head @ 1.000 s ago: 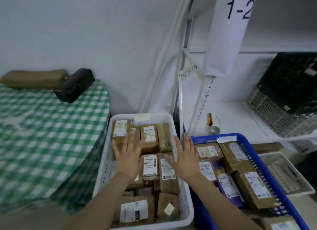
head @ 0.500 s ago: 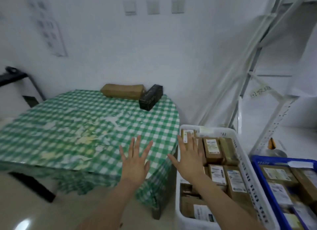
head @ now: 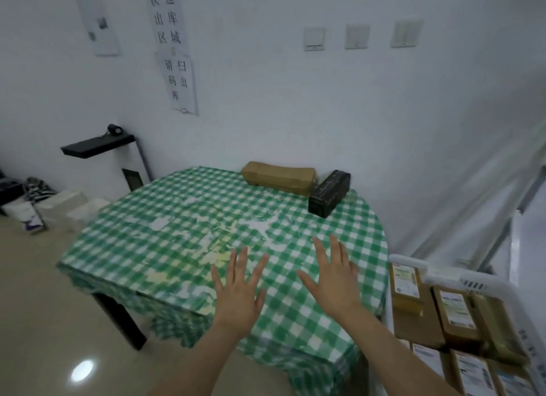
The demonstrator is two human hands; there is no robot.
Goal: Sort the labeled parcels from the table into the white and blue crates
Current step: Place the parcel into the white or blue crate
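Parcels on the surface number two: a long brown parcel lies at the far edge near the wall; a black parcel sits just beside its right end, angled toward you, and whether the two touch cannot be told; a green-and-white checked cloth covers the surface and hangs over its near edge, with pale worn patches across the middle. Your left hand is held above the near part of the cloth, fingers straight and spread, holding nothing; your right hand is just beside it on the right, likewise flat and spread, holding nothing; the two hands are apart from each other and well short of both parcels. At your lower right stands the white crate, close against the side of the surface; it is packed with labeled parcels, brown with white printed labels facing up. On the wall hang paper notices with printed characters; three switches sit further right; a black shelf juts out at the left, above the floor.
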